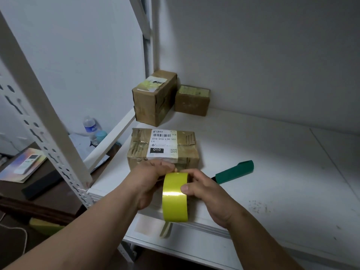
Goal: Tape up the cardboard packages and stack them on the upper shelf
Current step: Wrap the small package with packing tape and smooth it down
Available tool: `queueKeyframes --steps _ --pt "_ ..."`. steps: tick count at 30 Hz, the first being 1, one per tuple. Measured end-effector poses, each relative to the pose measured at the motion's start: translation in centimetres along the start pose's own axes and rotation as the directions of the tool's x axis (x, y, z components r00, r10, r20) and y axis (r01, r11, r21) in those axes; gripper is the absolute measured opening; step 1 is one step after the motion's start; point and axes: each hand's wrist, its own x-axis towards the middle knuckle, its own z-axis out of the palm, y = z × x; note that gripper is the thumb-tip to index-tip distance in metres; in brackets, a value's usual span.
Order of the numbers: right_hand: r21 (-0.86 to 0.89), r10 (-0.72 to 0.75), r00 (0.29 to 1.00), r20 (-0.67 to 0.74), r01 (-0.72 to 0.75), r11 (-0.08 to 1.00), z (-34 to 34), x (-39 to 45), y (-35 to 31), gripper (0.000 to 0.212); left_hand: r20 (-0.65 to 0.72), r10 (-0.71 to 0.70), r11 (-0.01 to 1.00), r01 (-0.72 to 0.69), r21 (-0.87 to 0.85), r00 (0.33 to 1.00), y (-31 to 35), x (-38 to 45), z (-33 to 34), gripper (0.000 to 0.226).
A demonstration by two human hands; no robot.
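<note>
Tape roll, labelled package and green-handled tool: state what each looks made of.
Tape roll: glossy yellow plastic film, going by the bright glare band across it.
Labelled package: brown cardboard, creased, under shiny tape strips and a white paper label.
Green-handled tool: matte green handle, probably plastic; its blade is hidden.

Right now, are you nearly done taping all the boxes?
Not yet. Two boxes at the back, the taller box and the smaller box, already look taped. The labelled box in front is in progress: my right hand holds the yellow tape roll while my left hand picks at its end. Stacking remains; all three sit on this shelf.
</note>
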Motion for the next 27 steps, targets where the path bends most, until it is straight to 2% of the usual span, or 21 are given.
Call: queueKeyframes --steps 6,10,13,15,18,20,23,25,27 --pt "-0.031 0.043 0.998 -0.050 -0.044 0.999 0.6 0.0 -0.6 0.067 -0.015 0.123 0.992 -0.123 -0.038 0.992 -0.3 -0.6 0.2 0.023" --pt "-0.012 0.083 0.994 -0.068 -0.084 0.996 1.2 0.1 -0.6 0.066 -0.037 0.181 0.979 -0.183 -0.092 0.983 -0.5 -1.3 -0.1 0.015" --pt "0.003 0.096 0.988 -0.121 -0.096 0.995 2.2 0.3 -0.4 0.062 -0.067 0.211 0.964 -0.219 -0.150 0.975 -0.4 -1.9 0.0 0.020" --pt "-0.026 0.102 0.978 -0.181 -0.108 0.994 2.8 0.3 -0.2 0.055 -0.111 0.285 0.936 -0.301 -0.180 0.952 0.5 -2.4 -0.3 0.025" --pt "0.080 0.135 0.965 -0.227 -0.119 0.990 3.6 -0.1 -0.1 0.058 -0.113 0.380 0.912 -0.392 -0.119 0.918 2.9 -3.0 -1.2 0.023" --pt "0.128 0.155 0.971 -0.183 -0.132 0.983 4.4 -0.3 -0.3 0.057 -0.082 0.337 0.933 -0.344 -0.108 0.938 3.7 -3.4 -1.8 0.017" --pt "0.175 0.215 0.975 -0.063 -0.202 0.964 5.0 -0.4 -0.7 0.039 -0.101 0.270 0.955 -0.279 -0.101 0.958 3.7 -3.6 -2.6 0.012" --pt "0.214 0.335 0.940 0.058 -0.340 0.916 5.3 -0.5 -0.7 0.043 -0.152 0.236 0.970 -0.241 -0.016 0.960 2.9 -3.3 -3.5 0.013" --pt "0.205 0.441 0.882 0.163 -0.468 0.860 5.8 -0.8 -0.2 0.055 -0.198 0.236 0.966 -0.206 0.157 0.951 1.5 -2.9 -4.7 0.016"
